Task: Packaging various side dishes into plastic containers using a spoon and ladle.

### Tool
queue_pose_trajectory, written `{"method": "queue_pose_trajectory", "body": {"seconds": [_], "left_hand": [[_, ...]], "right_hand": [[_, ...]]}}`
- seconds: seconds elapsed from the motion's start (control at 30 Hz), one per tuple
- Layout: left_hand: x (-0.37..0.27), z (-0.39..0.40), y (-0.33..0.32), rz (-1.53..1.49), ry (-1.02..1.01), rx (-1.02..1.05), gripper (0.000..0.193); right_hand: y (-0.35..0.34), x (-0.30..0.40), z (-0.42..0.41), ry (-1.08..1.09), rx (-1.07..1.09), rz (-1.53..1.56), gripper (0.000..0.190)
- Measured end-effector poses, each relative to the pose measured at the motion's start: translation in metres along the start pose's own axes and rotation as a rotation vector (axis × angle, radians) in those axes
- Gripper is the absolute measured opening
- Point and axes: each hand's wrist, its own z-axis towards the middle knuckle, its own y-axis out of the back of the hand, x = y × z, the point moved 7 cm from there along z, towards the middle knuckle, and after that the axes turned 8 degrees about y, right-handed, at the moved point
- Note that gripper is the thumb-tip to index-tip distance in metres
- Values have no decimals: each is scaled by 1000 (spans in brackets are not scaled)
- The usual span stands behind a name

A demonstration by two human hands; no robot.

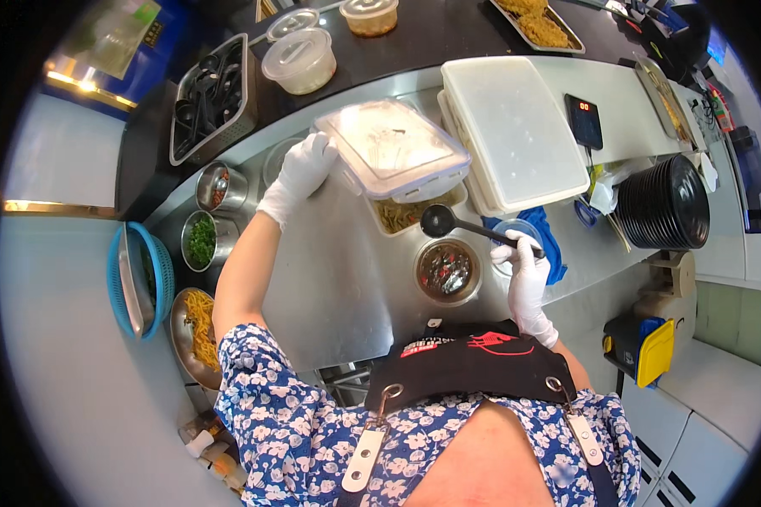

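Observation:
My left hand (301, 171), in a white glove, grips the left corner of a clear plastic snap-lock lid (393, 149). The lid covers most of a rectangular container of chopped greenish vegetables (398, 217), whose near end shows. In my gloved right hand (525, 279) is the handle of a black ladle (441, 220). Its bowl hangs between that container and a round metal bowl (448, 271) of dark liquid with red bits. Behind my right fingers sit a clear round tub (513, 231) and a blue cloth (548, 244).
Large lidded white boxes (513, 133) stand right of the lid. Stacked black bowls (663, 203) and a digital scale (585, 120) are farther right. Metal bowls of chopped greens (201, 241) and yellow shreds (201, 323) line the left. A perforated bin of black ladles (244, 104) stands behind.

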Motion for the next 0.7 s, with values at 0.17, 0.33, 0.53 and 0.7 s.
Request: {"method": "queue_pose_trajectory", "body": {"seconds": [0.17,0.33,0.53,0.7], "left_hand": [[-9,0,-13,-17,-69,-23,19],[-24,-24,-37,-5,-50,52,24],[-34,-46,-47,73,20,101,37],[-35,-47,-37,-79,355,115,49]], "right_hand": [[14,27,0,45,-37,-83,28],[28,35,3,41,-12,-23,29],[37,35,-2,44,8,-30,30],[44,24,-3,10,5,26,31]]}}
